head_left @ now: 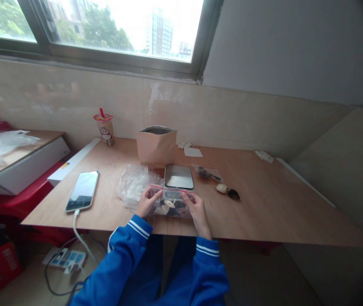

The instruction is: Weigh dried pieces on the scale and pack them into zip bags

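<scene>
Both hands pinch a clear zip bag (175, 210) at the near side of the table

Blue sleeves (127, 242) with white stripes lead up to the grip. The left hand (146, 205) pinches the bag near its left end, thumb on top; the right hand (198, 211) pinches it near the right end. Between them, pale and dark pieces (167, 204) show through the plastic, and a red strip (172, 188) runs along the far edge. Whether the bag touches the table (251, 221) is hard to tell.

Well left of the grip lies a phone (83, 191) with a white cable (80, 231) plugged in. Just beyond the left hand is crumpled clear plastic (138, 185). To the right and farther, a pale object (221, 188) and a dark object (233, 194) lie together, a second zip bag (206, 173) behind them. Straight beyond the grip sits a flat silver-topped device (179, 177), then an open-topped tan pouch (156, 147). Far left stands a lidded drink cup (106, 131).
</scene>
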`<state>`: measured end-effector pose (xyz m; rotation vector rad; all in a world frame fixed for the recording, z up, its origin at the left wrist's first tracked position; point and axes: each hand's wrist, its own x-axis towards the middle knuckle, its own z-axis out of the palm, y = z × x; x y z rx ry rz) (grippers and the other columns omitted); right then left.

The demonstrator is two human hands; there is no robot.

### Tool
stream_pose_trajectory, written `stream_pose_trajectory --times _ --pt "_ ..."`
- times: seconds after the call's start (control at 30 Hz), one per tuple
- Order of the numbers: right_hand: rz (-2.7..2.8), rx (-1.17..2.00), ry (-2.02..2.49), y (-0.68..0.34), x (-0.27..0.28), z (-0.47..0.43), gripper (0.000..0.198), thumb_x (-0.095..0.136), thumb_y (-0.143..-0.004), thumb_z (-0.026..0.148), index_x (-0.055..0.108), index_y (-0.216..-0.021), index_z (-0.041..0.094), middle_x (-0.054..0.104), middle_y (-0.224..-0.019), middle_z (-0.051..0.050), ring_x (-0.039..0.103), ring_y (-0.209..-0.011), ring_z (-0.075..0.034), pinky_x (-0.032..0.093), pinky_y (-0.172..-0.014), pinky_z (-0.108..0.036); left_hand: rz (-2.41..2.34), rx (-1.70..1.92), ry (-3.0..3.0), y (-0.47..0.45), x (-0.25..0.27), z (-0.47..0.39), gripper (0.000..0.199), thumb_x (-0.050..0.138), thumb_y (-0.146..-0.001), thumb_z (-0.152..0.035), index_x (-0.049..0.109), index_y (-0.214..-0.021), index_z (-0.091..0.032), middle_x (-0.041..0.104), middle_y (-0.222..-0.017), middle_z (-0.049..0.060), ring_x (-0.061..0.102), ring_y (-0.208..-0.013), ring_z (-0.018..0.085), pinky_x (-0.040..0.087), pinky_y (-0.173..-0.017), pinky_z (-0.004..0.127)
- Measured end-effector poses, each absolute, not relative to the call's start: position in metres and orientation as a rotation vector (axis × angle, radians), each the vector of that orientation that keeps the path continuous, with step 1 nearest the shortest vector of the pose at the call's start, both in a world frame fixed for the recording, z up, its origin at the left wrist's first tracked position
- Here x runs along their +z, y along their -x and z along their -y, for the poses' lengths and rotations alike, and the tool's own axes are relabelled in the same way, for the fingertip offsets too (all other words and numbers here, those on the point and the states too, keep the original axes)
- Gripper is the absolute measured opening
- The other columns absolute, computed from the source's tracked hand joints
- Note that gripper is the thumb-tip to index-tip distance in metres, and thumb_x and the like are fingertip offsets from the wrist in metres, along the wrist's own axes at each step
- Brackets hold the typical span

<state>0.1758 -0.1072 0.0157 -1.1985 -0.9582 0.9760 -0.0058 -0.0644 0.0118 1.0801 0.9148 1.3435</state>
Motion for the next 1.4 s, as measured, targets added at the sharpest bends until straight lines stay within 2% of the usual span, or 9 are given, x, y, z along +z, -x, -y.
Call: stream_pose_trajectory --times 0.2,0.4,0.6,0.8,0.97,1.2,1.4 --pt "1.033 0.922 1.216 -0.178 0.016 0.108 0.035 0.072 -0.073 0.047 0.072 -0.091 0.017 0.075 -0.09 -0.008 0.07 -0.087 -0.024 0.056 -0.083 -0.039 -0.964 1.321 -1.13 0.007 0.013 0.065 0.029 0.078 -0.067 -0.038 0.071 -0.08 -0.014 0.071 -0.077 0.005 0.064 -0.075 0.018 0.051 -0.072 0.029" --pt "1.064 0.863 1.173 -0.172 0.021 0.11 0.023 0.07 -0.075 0.041 0.068 -0.084 0.02 0.072 -0.081 -0.002 0.068 -0.077 -0.018 0.055 -0.074 -0.031 -0.984 1.349 -1.105 0.006 0.016 0.065 0.029 0.079 -0.063 -0.039 0.07 -0.075 -0.014 0.07 -0.071 0.004 0.063 -0.07 0.017 0.051 -0.069 0.029" --pt "1.062 0.842 1.186 -0.17 0.023 0.112 0.024 0.07 -0.075 0.043 0.066 -0.08 0.02 0.07 -0.073 -0.001 0.067 -0.071 -0.018 0.056 -0.068 -0.029 -1.006 1.349 -1.132 0.008 0.018 0.065 0.028 0.079 -0.063 -0.038 0.071 -0.075 -0.014 0.068 -0.071 0.003 0.062 -0.07 0.017 0.049 -0.068 0.027" --pt "0.992 0.872 1.165 -0.167 0.019 0.11 0.026 0.07 -0.075 0.042 0.069 -0.089 0.019 0.073 -0.084 -0.003 0.069 -0.08 -0.019 0.056 -0.076 -0.031 -0.958 1.333 -1.098 0.007 0.013 0.066 0.029 0.077 -0.067 -0.039 0.073 -0.081 -0.014 0.071 -0.076 0.005 0.064 -0.073 0.017 0.05 -0.07 0.027" --pt "1.018 0.966 1.126 -0.164 0.02 0.108 0.025 0.072 -0.073 0.04 0.071 -0.088 0.02 0.074 -0.087 -0.004 0.069 -0.081 -0.02 0.056 -0.075 -0.032 -0.92 1.279 -1.146 0.008 0.009 0.065 0.031 0.077 -0.068 -0.04 0.075 -0.084 -0.015 0.073 -0.086 0.008 0.066 -0.077 0.019 0.051 -0.069 0.027" --pt "1.02 0.899 1.155 -0.16 0.022 0.109 0.022 0.072 -0.073 0.04 0.071 -0.081 0.019 0.073 -0.078 -0.003 0.069 -0.071 -0.019 0.056 -0.069 -0.031 -1.024 1.264 -1.226 0.008 0.014 0.067 0.03 0.076 -0.068 -0.043 0.074 -0.077 -0.015 0.072 -0.072 0.007 0.065 -0.067 0.018 0.05 -0.061 0.027" --pt "0.982 0.876 1.176 -0.159 0.018 0.107 0.023 0.074 -0.072 0.04 0.072 -0.08 0.019 0.074 -0.077 -0.004 0.069 -0.071 -0.02 0.055 -0.069 -0.031 -1.074 1.266 -1.176 0.006 0.014 0.069 0.034 0.077 -0.067 -0.045 0.073 -0.078 -0.014 0.071 -0.07 0.006 0.064 -0.063 0.016 0.049 -0.058 0.025"
